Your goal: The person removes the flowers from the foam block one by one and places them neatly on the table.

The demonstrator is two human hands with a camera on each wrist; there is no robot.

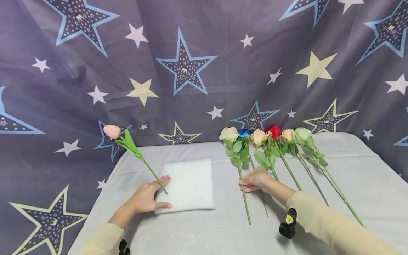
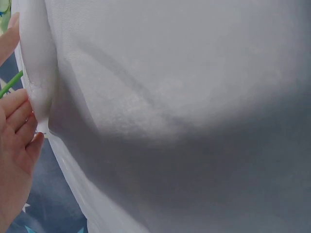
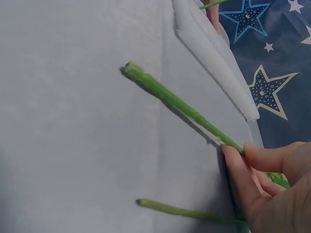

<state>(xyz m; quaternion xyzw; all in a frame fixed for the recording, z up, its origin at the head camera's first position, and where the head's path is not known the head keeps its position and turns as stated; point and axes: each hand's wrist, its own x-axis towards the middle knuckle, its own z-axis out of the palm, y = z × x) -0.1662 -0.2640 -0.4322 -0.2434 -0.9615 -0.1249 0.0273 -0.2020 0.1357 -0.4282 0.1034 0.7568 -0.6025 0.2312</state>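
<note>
A white foam block (image 1: 191,186) lies on the table, and a pink tulip (image 1: 112,131) leans to the left with its stem end at the block's top. My left hand (image 1: 145,198) rests against the block's left side, fingers extended and thumb spread. In the left wrist view, the left hand (image 2: 17,141) shows at the edge beside the foam. My right hand (image 1: 255,180) pinches the green stem of a white rose (image 1: 229,134) between thumb and fingers. The right wrist view shows this stem (image 3: 170,99) running out from the right hand (image 3: 272,179), its cut end over the cloth.
Right of the held rose lie a blue rose (image 1: 244,133), a peach rose (image 1: 258,137), a red rose (image 1: 275,132), another peach rose (image 1: 288,136) and a pale green rose (image 1: 303,133). A grey cloth (image 1: 178,233) covers the table. Behind hangs a star-patterned curtain (image 1: 223,71).
</note>
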